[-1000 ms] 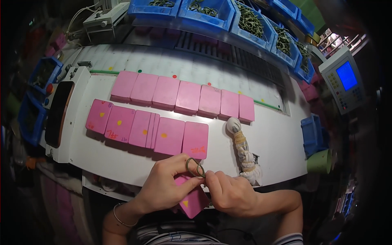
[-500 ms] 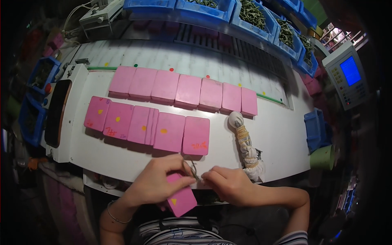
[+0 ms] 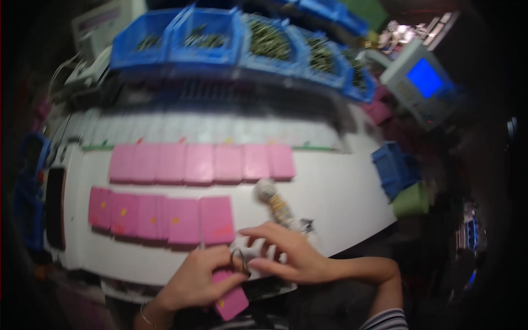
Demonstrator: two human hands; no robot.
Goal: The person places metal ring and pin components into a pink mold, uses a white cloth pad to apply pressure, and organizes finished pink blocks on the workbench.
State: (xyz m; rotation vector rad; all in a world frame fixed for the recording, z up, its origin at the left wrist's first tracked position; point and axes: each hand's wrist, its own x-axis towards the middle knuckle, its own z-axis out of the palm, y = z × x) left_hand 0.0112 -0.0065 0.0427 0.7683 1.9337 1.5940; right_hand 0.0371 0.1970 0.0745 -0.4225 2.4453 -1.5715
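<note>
Pink block [image 3: 234,306] and dark-green loop [image 3: 245,267] clamped in left hand [image 3: 195,279]; right hand [image 3: 294,256] near the loop, fingers apart

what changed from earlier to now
The right hand has opened from a pinch beside the green ring; contact is unclear. The view swung up and right. The left hand still holds the ring and a pink block; the block rows stayed put.

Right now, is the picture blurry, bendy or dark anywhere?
In the head view, blur softens the pink blocks and blue bins; in that head view, the bin row curves, fisheye-style; its corners go black, while the blue screen shines brightly.
</note>
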